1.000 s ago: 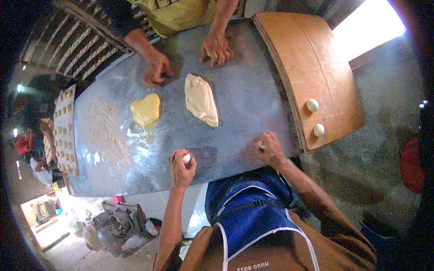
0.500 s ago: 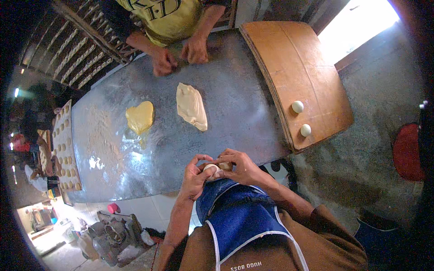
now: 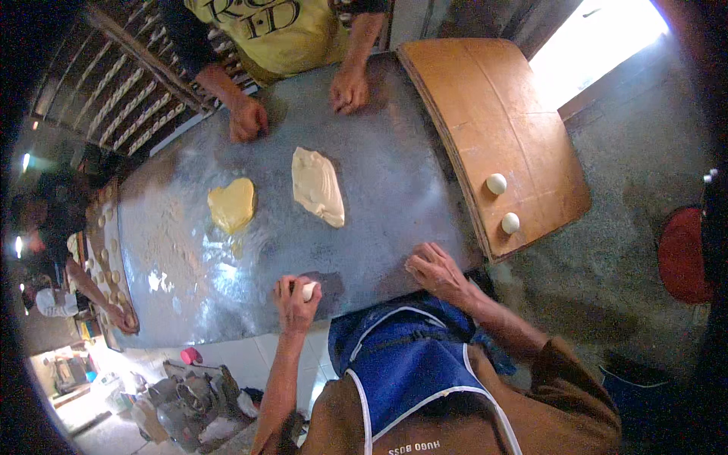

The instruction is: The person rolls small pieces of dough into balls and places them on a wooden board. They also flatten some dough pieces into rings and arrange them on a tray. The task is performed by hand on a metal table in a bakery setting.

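My left hand (image 3: 291, 305) is closed round a small white dough ball (image 3: 309, 291) near the front edge of the dark table (image 3: 379, 189). To its right, my right hand (image 3: 440, 271) is closed over the tabletop with curled fingers; anything inside them is hidden. Beyond my hands lies a folded slab of pale dough (image 3: 318, 188), with a glossy yellow lump (image 3: 231, 205) to its left. Two white balls (image 3: 497, 183) sit on a stack of wooden boards (image 3: 485, 98) at the table's right end.
Across the table, a co-worker in a yellow shirt rests a left-side fist (image 3: 248, 120) and another hand (image 3: 349, 89) on it. Flour (image 3: 167, 235) dusts the left part. Another person handles a tray of round pieces (image 3: 114, 265) at the far left. A machine (image 3: 186, 402) stands lower left.
My hands have parted from working together at my apron: the left went left with the dough ball, the right went right over the table. The co-worker's hands have also spread apart.
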### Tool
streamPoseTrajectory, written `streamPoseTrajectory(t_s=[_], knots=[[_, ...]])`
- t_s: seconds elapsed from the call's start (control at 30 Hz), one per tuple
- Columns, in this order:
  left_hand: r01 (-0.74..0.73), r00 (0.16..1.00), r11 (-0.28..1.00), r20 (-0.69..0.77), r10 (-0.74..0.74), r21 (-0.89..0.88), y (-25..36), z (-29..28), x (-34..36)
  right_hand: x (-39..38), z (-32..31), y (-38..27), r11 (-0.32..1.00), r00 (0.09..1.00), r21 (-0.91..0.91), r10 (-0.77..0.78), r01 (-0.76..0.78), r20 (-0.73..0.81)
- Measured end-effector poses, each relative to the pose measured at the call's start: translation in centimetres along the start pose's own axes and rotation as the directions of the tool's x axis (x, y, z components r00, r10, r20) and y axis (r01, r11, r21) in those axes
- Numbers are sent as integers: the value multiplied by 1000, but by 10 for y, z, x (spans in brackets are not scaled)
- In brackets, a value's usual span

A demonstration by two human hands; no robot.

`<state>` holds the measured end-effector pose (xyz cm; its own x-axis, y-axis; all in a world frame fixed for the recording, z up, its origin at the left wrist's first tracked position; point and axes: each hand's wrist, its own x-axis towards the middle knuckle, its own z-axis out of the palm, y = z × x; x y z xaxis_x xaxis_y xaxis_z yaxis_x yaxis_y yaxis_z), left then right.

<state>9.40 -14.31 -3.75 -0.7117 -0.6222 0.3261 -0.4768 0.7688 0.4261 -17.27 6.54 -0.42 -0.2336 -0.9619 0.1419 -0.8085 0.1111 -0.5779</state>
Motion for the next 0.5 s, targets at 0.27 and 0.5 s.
streamPoseTrajectory(t_s=[0.27,0.5], knots=[[265,948,947,-132,-291,-182,20,50,16,44,55,9,989,996,-120,85,-85,-1],[410,877,890,-180,-445,-200,-3,52,27,50,52,34,973,989,-225,17,-51,-149]])
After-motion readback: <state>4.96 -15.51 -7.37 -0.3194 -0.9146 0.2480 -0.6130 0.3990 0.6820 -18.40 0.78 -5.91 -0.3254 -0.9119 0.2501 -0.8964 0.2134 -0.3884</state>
